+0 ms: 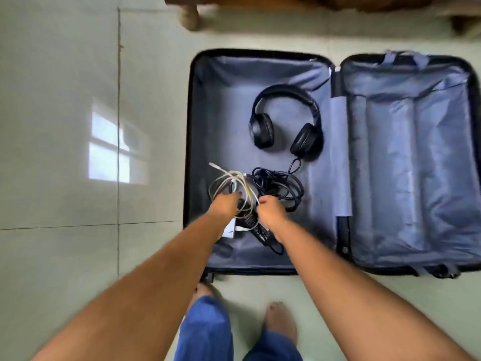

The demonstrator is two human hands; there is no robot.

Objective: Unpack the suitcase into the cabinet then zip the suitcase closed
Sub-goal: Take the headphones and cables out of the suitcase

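Suitcase (335,162) lies flat and fully open on the tiled floor (59,152), both halves lined in grey-blue fabric. The half on the person's right holds nothing loose. All remaining contents sit in the other half.

Headphones (286,121), black, over-ear, lie near the middle of that half, their lead running down into a black cable tangle (278,186). Just beside it, nearer the outer wall, a loop of pale cable (231,182). Toward the near edge, a white flat item (230,229) and a dark adapter-like block (251,221), both partly under the arms; what exactly they are I can't tell.

Left hand (225,203): fingers down into the pale loops, apparently closing on them, though how firm the grip is I can't tell. Right hand (269,208): fist curled shut on strands where pale and black cables meet.

Judgement: early-to-middle of unpacking; zipping is a long way off. The cabinet is not clearly in view; only some wooden furniture shows at the top edge.

To do this step well:
- gather every loop into the hands before lifting, so no trailing end snags
- check whether the black tangle is joined to the headphones; lifting may drag them along
- lift straight up, clear of the suitcase wall.
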